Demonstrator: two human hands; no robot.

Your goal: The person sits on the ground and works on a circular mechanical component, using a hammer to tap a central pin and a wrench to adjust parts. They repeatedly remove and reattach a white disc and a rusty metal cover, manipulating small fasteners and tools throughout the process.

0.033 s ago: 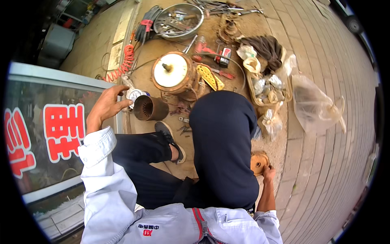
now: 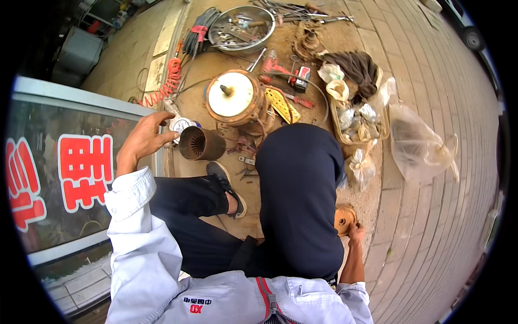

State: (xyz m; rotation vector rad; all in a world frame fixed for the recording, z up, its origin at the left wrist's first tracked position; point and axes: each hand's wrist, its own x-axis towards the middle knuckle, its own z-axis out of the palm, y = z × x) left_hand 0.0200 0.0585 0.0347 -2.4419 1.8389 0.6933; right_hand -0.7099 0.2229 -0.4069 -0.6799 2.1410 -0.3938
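Beside the glass panel, my left hand hovers with its thumb and fingers apart and nothing in them. Its fingertips are nearest a white and blue round container and a dark, rusty hollow cylinder with slots inside. To the right of my raised knee, my right hand grips the edge of a rusty round metal cover with a hole in its middle; my knee partly hides the cover. Ahead stands a rusty round housing with a white top face and a shaft sticking up.
A red cordless drill, a yellow perforated piece and a red-handled tool lie right of the housing. Farther off are a metal basin of parts and coiled hose. A filled tray and plastic bag are at right.
The scene has shifted slightly to the right in the picture. Both hands keep much the same pose, the right one still on the cover.
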